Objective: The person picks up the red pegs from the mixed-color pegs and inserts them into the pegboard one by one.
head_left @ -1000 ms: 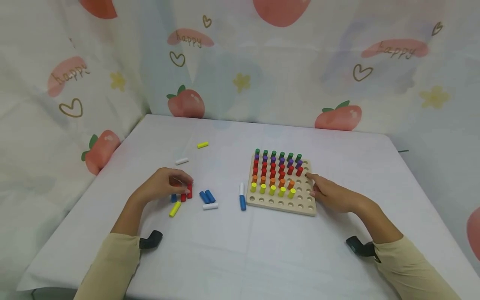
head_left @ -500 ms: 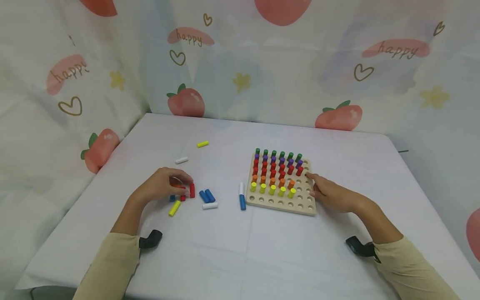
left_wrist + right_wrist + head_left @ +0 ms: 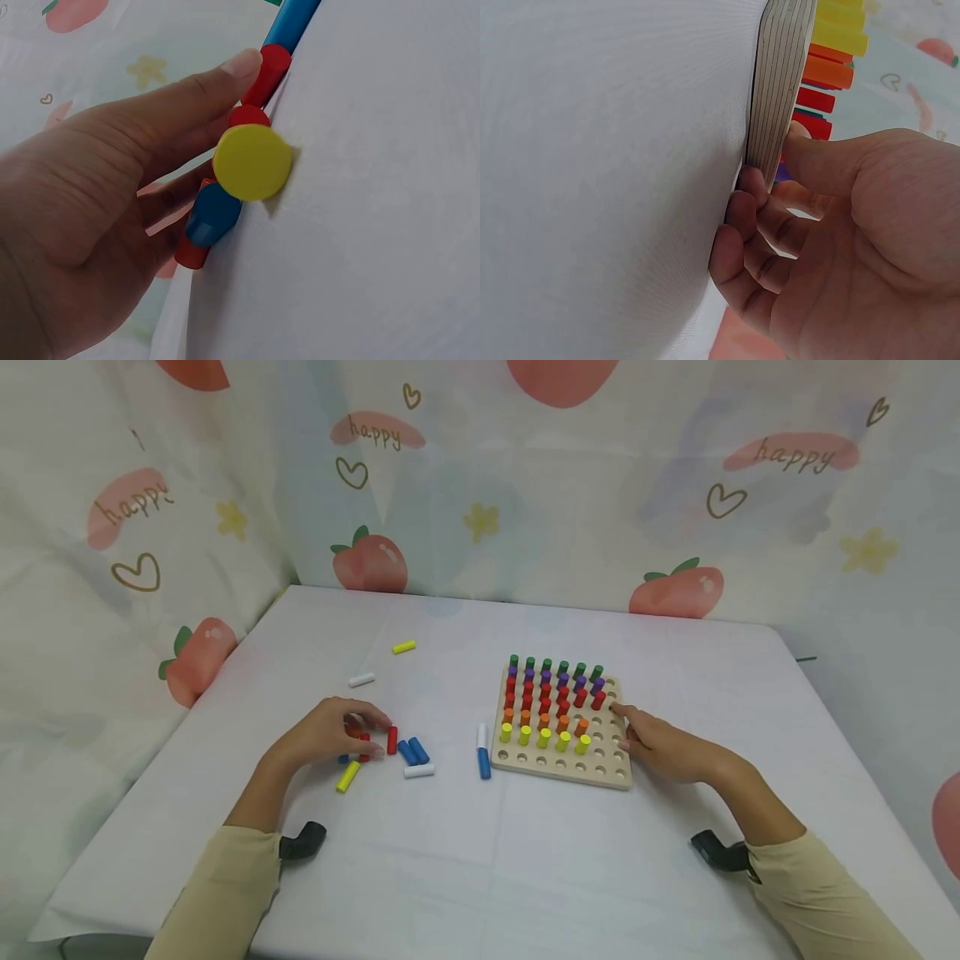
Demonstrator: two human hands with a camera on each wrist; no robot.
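My left hand (image 3: 326, 731) hovers low over a small group of coloured pegs, its fingers and thumb loosely bent. Its fingertips touch a red peg (image 3: 392, 741), the thumb close by in the left wrist view. Beneath the hand lie another red peg (image 3: 365, 745) and a blue peg (image 3: 214, 216), partly hidden. A yellow peg (image 3: 348, 777) lies in front of them. My right hand (image 3: 671, 747) holds the right edge of a wooden pegboard (image 3: 558, 766), its thumb (image 3: 817, 161) against the board's edge. Green, purple, red, orange and yellow pegs stand in the board in rows.
Two blue pegs (image 3: 412, 750) and a white peg (image 3: 418, 771) lie between left hand and board. Another white peg (image 3: 482, 735) and blue peg (image 3: 483, 764) lie along the board's left edge. Farther back are a white peg (image 3: 362, 680) and a yellow one (image 3: 403, 647).
The red peg at my left fingertips has slid right, away from the other red peg, toward the two blue pegs. My left hand has shifted slightly right. The right hand and board stay put.
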